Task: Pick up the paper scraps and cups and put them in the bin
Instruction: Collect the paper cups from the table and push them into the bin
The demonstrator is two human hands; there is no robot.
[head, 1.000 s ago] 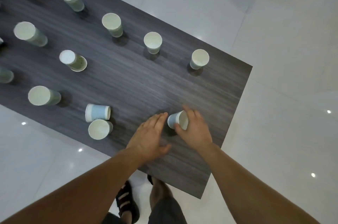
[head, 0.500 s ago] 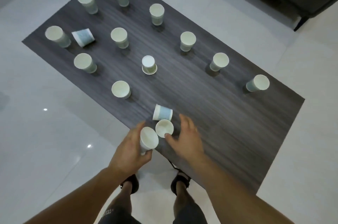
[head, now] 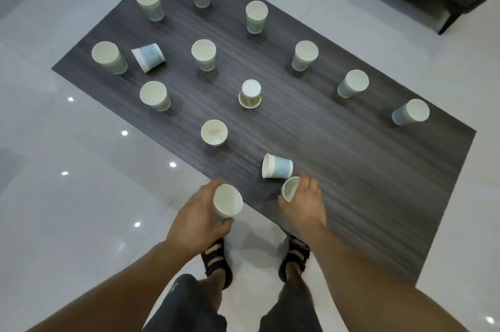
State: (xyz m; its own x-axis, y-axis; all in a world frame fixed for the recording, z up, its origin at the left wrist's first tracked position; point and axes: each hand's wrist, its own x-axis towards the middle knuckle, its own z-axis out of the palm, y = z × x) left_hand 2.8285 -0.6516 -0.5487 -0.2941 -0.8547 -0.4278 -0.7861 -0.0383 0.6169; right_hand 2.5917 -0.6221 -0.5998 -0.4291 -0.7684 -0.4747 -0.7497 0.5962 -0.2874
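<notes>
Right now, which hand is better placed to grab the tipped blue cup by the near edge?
Right, probably. The right hand sits just beside the tipped blue cup, though it grips a white cup; the left hand holds a second cup, farther off.

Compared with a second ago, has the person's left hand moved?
Yes. The left hand, now gripping a cup, has crossed from right of the nearer lying blue cup to its left, past the table's near edge.

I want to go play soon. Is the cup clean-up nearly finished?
Not nearly. No bin shows, so nothing looks finished. The left hand holds one cup, and the right hand grips a second cup. Thirteen more wait on the table, including a tipped cup by the hands.
</notes>
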